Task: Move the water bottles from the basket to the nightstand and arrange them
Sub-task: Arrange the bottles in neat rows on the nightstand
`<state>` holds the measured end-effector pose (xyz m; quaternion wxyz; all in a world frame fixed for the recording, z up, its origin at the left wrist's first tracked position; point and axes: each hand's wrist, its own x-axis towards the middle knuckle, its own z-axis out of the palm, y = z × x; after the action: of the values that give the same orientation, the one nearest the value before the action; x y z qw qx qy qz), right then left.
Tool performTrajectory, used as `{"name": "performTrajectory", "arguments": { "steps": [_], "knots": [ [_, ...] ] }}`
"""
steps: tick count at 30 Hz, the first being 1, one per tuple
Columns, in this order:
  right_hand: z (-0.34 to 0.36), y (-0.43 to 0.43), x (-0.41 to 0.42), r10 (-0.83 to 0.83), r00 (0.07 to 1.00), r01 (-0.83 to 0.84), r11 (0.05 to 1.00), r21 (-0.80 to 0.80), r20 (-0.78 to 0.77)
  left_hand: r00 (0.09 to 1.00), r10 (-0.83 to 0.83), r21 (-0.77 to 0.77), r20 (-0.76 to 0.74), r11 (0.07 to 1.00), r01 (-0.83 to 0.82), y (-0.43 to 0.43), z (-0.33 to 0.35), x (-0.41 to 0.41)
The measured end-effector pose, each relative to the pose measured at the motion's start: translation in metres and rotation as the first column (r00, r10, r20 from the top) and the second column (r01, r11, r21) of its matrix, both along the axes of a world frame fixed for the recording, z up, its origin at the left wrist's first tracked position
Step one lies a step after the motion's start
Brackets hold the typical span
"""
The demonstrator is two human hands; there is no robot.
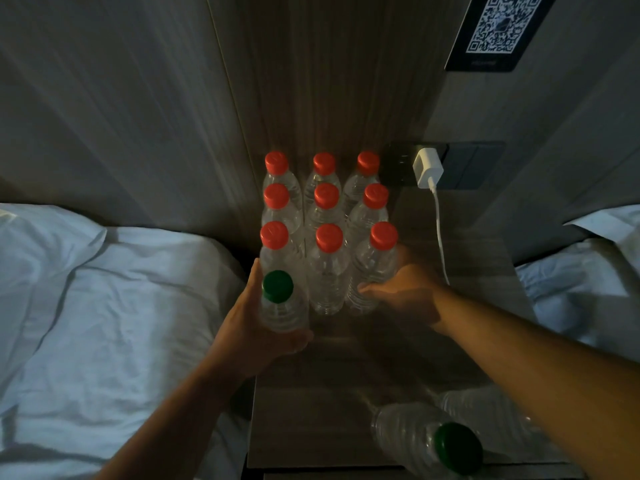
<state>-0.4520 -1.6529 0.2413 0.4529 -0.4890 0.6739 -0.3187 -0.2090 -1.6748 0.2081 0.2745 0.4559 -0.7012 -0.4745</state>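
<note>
Several clear water bottles with red caps (329, 237) stand in tight rows at the back of the wooden nightstand (332, 393). My left hand (256, 327) grips a clear bottle with a green cap (278, 299), upright at the front left of the block. My right hand (405, 292) rests against the lower side of the front right red-capped bottle (375, 265), fingers curled onto it. Another green-capped bottle (426, 438) stands near the nightstand's front edge, under my right forearm. No basket is in view.
A white charger (427, 168) is plugged into a wall socket, its cable (441, 237) running down across the nightstand's right side. White bedding lies to the left (104, 306) and right (588, 289). A QR code plaque (502, 26) hangs above.
</note>
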Motion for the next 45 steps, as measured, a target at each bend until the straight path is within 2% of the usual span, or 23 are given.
{"name": "performTrajectory", "arguments": {
  "steps": [3,8,13,17,23,28,33,42,45],
  "knots": [
    [0.004,-0.001,0.001,-0.005,1.0,0.006,0.999,0.044,-0.019,1.0,-0.011,0.004,-0.016,1.0,0.011,-0.001,0.001,0.001],
    [0.008,-0.01,0.0,-0.001,0.986,0.038,0.975,0.219,-0.169,0.999,-0.012,0.034,0.049,0.999,0.01,-0.002,-0.001,0.006],
    [0.01,-0.002,0.0,-0.046,0.988,0.077,0.973,0.216,-0.144,0.998,-0.015,0.052,0.059,0.999,0.012,-0.005,0.003,0.012],
    [0.0,-0.003,0.003,-0.161,0.984,0.173,0.967,0.186,-0.079,0.999,-0.047,0.045,0.019,0.998,0.046,-0.008,0.01,0.009],
    [0.006,0.001,0.002,-0.163,0.985,0.171,0.968,0.185,-0.059,0.998,-0.055,0.021,-0.009,0.998,0.055,-0.01,0.011,0.006],
    [-0.02,-0.001,-0.007,-0.212,0.976,0.199,0.959,0.202,0.041,0.999,-0.037,0.011,0.019,0.999,0.037,-0.011,0.009,0.006],
    [0.001,0.0,0.005,-0.158,0.985,0.167,0.971,0.171,-0.063,0.998,-0.055,0.003,0.028,0.998,0.055,-0.013,0.01,0.006],
    [0.014,0.003,0.012,-0.1,0.988,0.12,0.977,0.174,-0.12,0.992,-0.119,0.039,0.047,0.992,0.118,-0.018,0.01,0.01],
    [0.018,0.007,0.013,-0.142,0.985,0.159,0.967,0.2,-0.098,0.991,-0.122,0.04,0.054,0.992,0.12,-0.015,0.013,0.012]
  ]
}}
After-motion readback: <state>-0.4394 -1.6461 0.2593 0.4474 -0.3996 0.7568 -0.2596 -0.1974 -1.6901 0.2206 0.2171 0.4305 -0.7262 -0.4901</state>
